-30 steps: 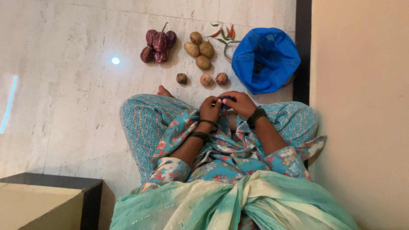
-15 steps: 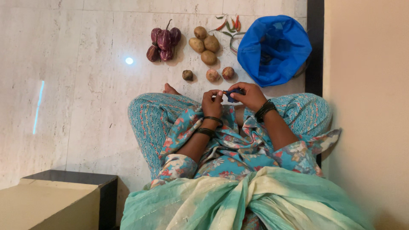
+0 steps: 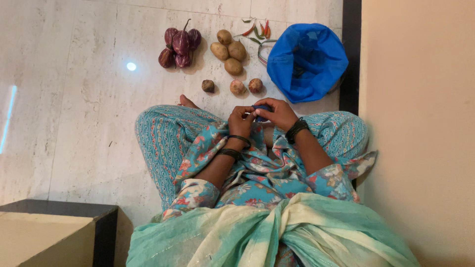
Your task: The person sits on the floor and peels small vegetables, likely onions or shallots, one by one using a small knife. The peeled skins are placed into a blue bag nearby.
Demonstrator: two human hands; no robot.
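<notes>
Pale marble floor tiles [image 3: 74, 123] fill the left of the view, with a dark-edged low block [image 3: 54, 232] at the bottom corner, well apart from everything else. Moving right, a cluster of small purple aubergines [image 3: 179, 47] lies on the tiles, then a tight group of four brown potatoes [image 3: 228, 51], and below them a row of three small round onions [image 3: 232, 87], one darker and two pinkish. All sit in sorted heaps within reach in front of the cross-legged person's knees, probably so each kind can be picked without shifting. Nearer the lap, the left hand [image 3: 241, 120] is curled, its fingertips pinching one end of a small dark blue object [image 3: 261, 110]; what that object is cannot be told, since the fingers hide most of it. The right hand [image 3: 278, 112] grasps the other end, fingers wrapped over it, so the piece is held between both hands just above the patterned turquoise cloth of the legs [image 3: 163, 138]. Beyond, a few red and green chillies [image 3: 258, 30] lie loose beside a blue plastic bag [image 3: 307, 62] with its mouth folded open, close to the right hand. A cream wall [image 3: 420, 123] closes the right side.
</notes>
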